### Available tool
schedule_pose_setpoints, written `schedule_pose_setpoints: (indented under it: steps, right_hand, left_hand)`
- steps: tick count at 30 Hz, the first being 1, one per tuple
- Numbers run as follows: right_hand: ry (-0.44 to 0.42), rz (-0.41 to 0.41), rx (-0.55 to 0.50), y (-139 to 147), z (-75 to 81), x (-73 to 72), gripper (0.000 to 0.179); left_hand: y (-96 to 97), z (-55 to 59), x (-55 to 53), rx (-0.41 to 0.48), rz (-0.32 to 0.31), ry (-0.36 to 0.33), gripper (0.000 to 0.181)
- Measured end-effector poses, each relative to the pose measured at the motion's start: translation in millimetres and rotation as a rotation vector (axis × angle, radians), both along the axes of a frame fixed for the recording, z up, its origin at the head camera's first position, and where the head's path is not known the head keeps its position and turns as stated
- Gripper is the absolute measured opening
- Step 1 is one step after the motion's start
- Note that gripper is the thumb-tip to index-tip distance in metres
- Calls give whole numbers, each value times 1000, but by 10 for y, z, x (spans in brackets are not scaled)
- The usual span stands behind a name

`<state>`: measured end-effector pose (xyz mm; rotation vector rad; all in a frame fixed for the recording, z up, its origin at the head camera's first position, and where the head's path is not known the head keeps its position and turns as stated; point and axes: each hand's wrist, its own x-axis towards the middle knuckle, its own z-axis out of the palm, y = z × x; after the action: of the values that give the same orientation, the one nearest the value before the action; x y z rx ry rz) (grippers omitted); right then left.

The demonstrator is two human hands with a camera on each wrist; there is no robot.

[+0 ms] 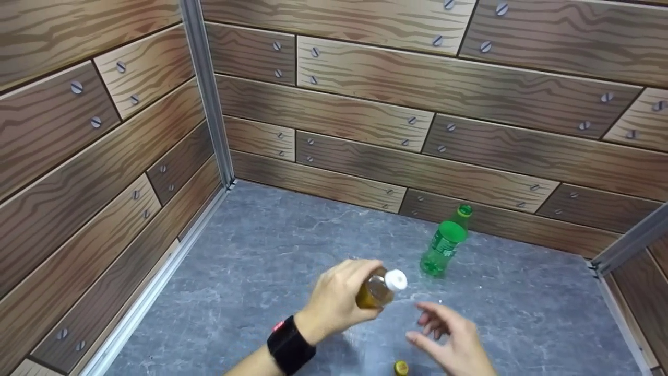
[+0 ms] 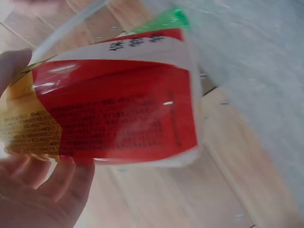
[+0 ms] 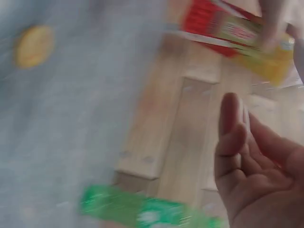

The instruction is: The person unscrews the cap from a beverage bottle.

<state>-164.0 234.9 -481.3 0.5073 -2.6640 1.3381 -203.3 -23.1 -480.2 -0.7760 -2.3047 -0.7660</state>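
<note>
My left hand (image 1: 342, 295) grips a clear bottle of amber drink (image 1: 374, 292) with a white cap (image 1: 395, 280), tilted with its cap towards the right. In the left wrist view the bottle's red, white and yellow label (image 2: 118, 109) faces the camera, fingers below it and thumb at the left. To the right of the bottle is my right hand (image 1: 449, 337), with nothing in it, its fingers loosely bent and thumb apart. A yellow cap (image 1: 401, 367) lies on the tabletop beside the right hand.
A green plastic bottle (image 1: 443, 248) stands upright near the back wall, its mouth uncapped. Wood-patterned panels (image 1: 323, 109) enclose the grey marbled tabletop (image 1: 271, 230) at the back and both sides, with metal posts (image 1: 209, 94) at the corners.
</note>
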Motion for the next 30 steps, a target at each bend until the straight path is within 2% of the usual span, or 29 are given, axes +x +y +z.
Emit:
schedule_pose_setpoints:
  steps: [4, 8, 12, 16, 18, 23, 30]
  right_hand:
    - [155, -2, -113, -140, 335, 58, 48]
    - [247, -10, -55, -239, 471, -14, 37]
    - [256, -33, 2, -287, 428, -126, 23]
    - [221, -33, -33, -300, 353, -163, 21]
    - [231, -22, -46, -305, 326, -159, 21]
    - [268, 20, -57, -310, 281, -110, 25]
    - [321, 34, -70, -283, 229, -15, 28]
  left_hand:
    - [45, 48, 106, -79, 10, 76, 79]
    - [77, 33, 117, -141, 19, 102, 79]
    - [87, -23, 89, -177, 31, 115, 82]
    - [65, -113, 55, -185, 54, 95, 98]
    - [54, -156, 50, -190, 58, 72, 102]
    - [47, -219, 73, -196, 48, 48, 89]
    - [52, -203, 150, -186, 17, 61, 78]
